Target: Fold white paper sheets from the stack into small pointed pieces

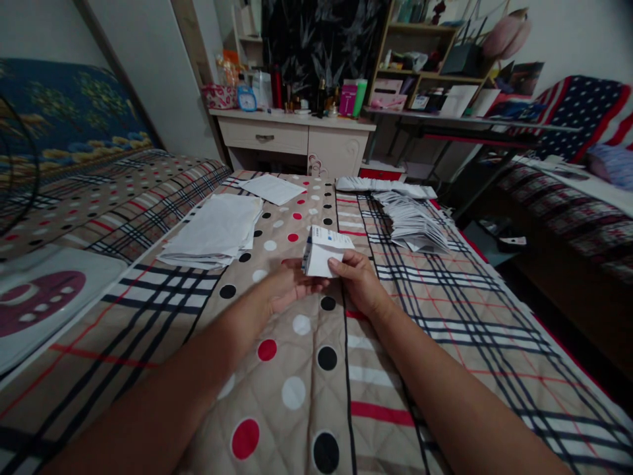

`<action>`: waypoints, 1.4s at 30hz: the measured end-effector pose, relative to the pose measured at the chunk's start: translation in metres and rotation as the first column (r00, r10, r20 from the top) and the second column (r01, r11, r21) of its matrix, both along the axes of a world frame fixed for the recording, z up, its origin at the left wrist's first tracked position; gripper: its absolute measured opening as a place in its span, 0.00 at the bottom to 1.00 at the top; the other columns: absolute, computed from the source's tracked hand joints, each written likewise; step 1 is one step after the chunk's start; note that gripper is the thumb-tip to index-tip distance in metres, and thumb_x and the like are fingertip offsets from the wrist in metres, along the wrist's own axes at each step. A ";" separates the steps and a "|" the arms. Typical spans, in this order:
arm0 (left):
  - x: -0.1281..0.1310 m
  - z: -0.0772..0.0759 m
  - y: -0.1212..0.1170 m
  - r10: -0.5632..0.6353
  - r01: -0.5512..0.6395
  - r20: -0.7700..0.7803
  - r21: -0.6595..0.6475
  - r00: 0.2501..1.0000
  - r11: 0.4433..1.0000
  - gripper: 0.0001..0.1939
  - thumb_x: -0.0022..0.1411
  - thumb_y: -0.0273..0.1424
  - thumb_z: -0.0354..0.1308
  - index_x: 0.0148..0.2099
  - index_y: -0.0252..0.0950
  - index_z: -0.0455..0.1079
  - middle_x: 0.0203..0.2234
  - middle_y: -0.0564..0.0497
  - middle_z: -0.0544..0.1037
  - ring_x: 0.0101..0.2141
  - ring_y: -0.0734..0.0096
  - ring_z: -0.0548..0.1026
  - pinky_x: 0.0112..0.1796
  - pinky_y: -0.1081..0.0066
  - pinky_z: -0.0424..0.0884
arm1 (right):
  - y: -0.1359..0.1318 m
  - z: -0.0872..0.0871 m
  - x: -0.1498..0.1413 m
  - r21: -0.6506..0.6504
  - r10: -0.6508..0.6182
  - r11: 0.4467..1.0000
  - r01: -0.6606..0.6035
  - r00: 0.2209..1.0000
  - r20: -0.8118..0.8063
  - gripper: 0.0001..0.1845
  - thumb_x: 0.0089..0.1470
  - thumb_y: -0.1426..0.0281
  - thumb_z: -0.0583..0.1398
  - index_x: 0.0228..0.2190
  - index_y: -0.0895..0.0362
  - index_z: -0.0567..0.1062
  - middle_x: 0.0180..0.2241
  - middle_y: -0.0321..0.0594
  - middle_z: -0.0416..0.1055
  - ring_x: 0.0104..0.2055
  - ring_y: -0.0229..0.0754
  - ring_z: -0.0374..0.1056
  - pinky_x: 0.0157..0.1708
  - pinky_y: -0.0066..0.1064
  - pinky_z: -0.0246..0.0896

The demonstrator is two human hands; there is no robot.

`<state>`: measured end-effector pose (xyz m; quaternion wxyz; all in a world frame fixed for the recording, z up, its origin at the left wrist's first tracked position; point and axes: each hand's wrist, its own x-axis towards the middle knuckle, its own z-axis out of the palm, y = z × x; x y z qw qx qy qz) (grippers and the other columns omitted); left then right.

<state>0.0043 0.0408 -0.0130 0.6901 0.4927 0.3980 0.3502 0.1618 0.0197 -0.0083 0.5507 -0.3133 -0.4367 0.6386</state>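
A small folded white paper with printed text on its upper flap is held up over the middle of the bed. My right hand grips its lower right corner, the thumb pressed on the front. My left hand holds it from the lower left, with fingers beneath the lower edge and partly hidden by the paper. To the left lies a stack of large white sheets. Beyond it is a separate sheet. On the right, a fanned row of folded papers rests below a long white bundle.
The patterned bedspread spreads under everything. A white item with a purple print lies at the left edge. Behind the bed stand a white dresser with bottles on top and a shelf unit. Another bed is at the right.
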 end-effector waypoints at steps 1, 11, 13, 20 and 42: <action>-0.002 0.002 0.004 0.073 -0.069 0.041 -0.090 0.996 0.994 0.09 0.57 0.26 0.59 0.42 0.32 0.73 0.31 0.45 0.79 0.29 0.71 0.76 0.36 0.66 0.75 | 0.003 0.001 0.003 0.002 -0.027 1.000 0.027 0.999 0.020 0.13 0.41 0.64 0.70 0.30 0.57 0.79 0.26 0.37 0.76 0.25 0.35 0.67 0.29 0.28 0.65; -0.018 0.007 0.014 0.091 -0.077 -0.099 0.142 0.991 0.987 0.23 0.47 0.39 0.70 0.44 0.31 0.75 0.35 0.45 0.80 0.33 0.69 0.77 0.36 0.69 0.72 | 0.012 -0.004 0.019 -0.023 0.017 1.000 -0.006 0.869 0.495 0.18 0.46 0.57 0.63 0.20 0.59 0.70 0.17 0.33 0.64 0.19 0.33 0.56 0.20 0.25 0.48; -0.016 0.004 0.014 0.080 -0.040 -0.178 0.218 0.981 0.975 0.22 0.42 0.33 0.72 0.41 0.31 0.75 0.32 0.49 0.79 0.31 0.71 0.76 0.36 0.70 0.71 | 0.014 -0.006 0.021 0.065 -0.039 0.998 -0.002 0.780 0.624 0.18 0.48 0.58 0.61 0.18 0.58 0.67 0.16 0.31 0.61 0.19 0.32 0.54 0.20 0.26 0.47; -0.019 -0.007 0.020 0.240 0.028 -0.468 0.497 0.851 0.867 0.13 0.45 0.28 0.68 0.36 0.33 0.78 0.23 0.54 0.75 0.24 0.75 0.68 0.26 0.73 0.63 | 0.019 -0.014 0.029 0.383 -0.312 0.924 -0.005 0.571 0.760 0.08 0.45 0.71 0.64 0.31 0.57 0.77 0.31 0.36 0.74 0.33 0.39 0.68 0.34 0.29 0.61; -0.032 -0.003 0.019 0.078 0.301 -0.472 0.672 0.878 0.677 0.09 0.49 0.19 0.58 0.30 0.34 0.78 0.29 0.50 0.77 0.30 0.72 0.74 0.32 0.74 0.68 | 0.012 -0.012 0.026 0.533 -0.282 0.805 -0.260 0.622 0.730 0.16 0.40 0.86 0.56 0.22 0.57 0.79 0.33 0.40 0.73 0.37 0.39 0.70 0.38 0.31 0.65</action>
